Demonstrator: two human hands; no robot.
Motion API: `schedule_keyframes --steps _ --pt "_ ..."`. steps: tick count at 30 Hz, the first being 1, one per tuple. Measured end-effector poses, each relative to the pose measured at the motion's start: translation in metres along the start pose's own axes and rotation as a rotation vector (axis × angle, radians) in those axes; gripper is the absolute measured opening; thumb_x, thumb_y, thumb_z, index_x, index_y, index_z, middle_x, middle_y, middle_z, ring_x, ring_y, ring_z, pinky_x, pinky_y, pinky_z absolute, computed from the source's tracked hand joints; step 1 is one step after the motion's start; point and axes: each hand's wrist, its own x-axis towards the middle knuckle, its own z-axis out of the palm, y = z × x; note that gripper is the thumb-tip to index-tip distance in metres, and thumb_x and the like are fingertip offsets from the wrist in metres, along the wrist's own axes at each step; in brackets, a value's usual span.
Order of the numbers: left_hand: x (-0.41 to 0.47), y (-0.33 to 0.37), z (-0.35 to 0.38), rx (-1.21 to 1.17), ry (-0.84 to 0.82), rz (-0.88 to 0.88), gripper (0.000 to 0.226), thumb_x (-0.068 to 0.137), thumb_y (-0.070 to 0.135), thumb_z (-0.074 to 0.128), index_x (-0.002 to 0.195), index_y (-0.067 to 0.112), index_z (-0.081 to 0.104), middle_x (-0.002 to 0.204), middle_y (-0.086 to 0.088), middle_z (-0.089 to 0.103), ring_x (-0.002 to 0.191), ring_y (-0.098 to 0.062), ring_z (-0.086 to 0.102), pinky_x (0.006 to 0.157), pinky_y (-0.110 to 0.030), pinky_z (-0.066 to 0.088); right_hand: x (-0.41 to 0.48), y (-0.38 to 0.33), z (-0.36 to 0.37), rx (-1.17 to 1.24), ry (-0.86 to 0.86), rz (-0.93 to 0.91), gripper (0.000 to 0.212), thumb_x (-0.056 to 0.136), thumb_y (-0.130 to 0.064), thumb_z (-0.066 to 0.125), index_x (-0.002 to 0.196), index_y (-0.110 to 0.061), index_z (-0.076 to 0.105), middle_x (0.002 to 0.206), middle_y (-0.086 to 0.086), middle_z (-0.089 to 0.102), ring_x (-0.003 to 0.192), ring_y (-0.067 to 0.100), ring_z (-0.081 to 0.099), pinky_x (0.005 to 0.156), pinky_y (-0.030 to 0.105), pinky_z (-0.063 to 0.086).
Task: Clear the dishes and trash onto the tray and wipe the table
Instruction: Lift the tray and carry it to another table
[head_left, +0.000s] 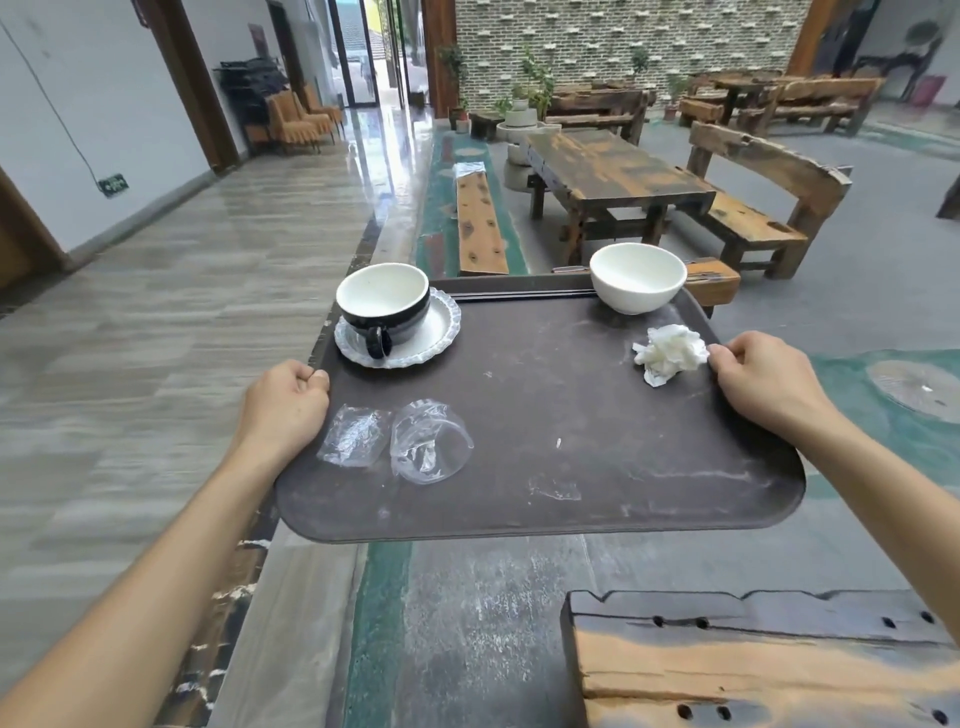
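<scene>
We hold the dark tray (545, 415) level across the middle of the frame, long axis running left to right, our left hand (283, 402) closed on its left rim and our right hand (761, 376) closed on its right rim, so it lies between the two and neither is nearer. On it, the black cup on its saucer (384, 312) sits upper left and the white bowl (638, 277) upper right, then the crushed plastic cup (428, 441) near our left hand, and the crumpled napkin (670, 353) just beside our right thumb; wherever we set this down, we judge it must stay flat

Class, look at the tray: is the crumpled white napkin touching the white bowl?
Apart. The head view shows a strip of bare brown tray between the crumpled white napkin and the white bowl standing farther back.
</scene>
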Motion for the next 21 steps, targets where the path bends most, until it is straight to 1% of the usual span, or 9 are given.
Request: schedule_keyframes --steps 3,6,9,12,18,21 --pt "0.052 -0.006 0.009 -0.004 -0.012 0.014 0.022 0.094 0.028 0.053 0.079 0.015 0.061 0.066 0.0 0.061 0.079 -0.031 0.059 0.068 -0.035 0.038 0.033 -0.024 0.019 0.0 0.01 0.008 0.037 0.101 -0.029 0.047 0.074 -0.008 0.061 0.076 0.01 0.058 0.079 0.033 0.049 0.072 0.037 0.036" --pt "0.098 -0.012 0.017 0.01 -0.018 0.029 0.021 0.094 0.026 0.053 0.081 0.012 0.063 0.067 0.0 0.06 0.079 -0.032 0.058 0.069 -0.035 0.037 0.065 -0.039 0.041 -0.013 0.01 0.024 0.039 0.1 -0.031 0.046 0.068 -0.011 0.056 0.074 0.01 0.057 0.079 0.033 0.048 0.072 0.037 0.035" --pt "0.138 -0.016 0.028 0.026 -0.028 0.031 0.02 0.094 0.027 0.053 0.084 0.013 0.064 0.069 0.001 0.061 0.079 -0.03 0.057 0.07 -0.034 0.036 0.097 -0.052 0.06 -0.017 0.007 0.039 0.041 0.099 -0.031 0.046 0.064 -0.012 0.053 0.066 0.005 0.054 0.077 0.035 0.049 0.07 0.037 0.034" --pt "0.177 -0.019 0.043 0.028 -0.037 0.029 0.02 0.093 0.027 0.054 0.085 0.012 0.065 0.07 0.001 0.061 0.079 -0.03 0.057 0.07 -0.034 0.036 0.13 -0.063 0.077 -0.026 0.001 0.05 0.04 0.099 -0.031 0.046 0.064 -0.013 0.052 0.066 0.006 0.053 0.077 0.035 0.048 0.07 0.037 0.034" --pt "0.25 -0.016 0.083 0.01 -0.061 0.031 0.02 0.094 0.024 0.053 0.081 0.013 0.063 0.067 0.002 0.061 0.078 -0.029 0.056 0.069 -0.034 0.035 0.205 -0.079 0.107 -0.04 0.003 0.045 0.044 0.1 -0.028 0.046 0.062 -0.008 0.051 0.062 0.006 0.054 0.072 0.037 0.048 0.067 0.037 0.033" --pt "0.289 -0.007 0.107 -0.001 -0.066 0.018 0.021 0.095 0.026 0.053 0.084 0.013 0.064 0.069 0.001 0.062 0.079 -0.029 0.056 0.069 -0.035 0.036 0.25 -0.083 0.121 -0.05 0.001 0.03 0.044 0.1 -0.028 0.046 0.062 -0.006 0.053 0.062 0.008 0.056 0.071 0.038 0.049 0.066 0.037 0.033"
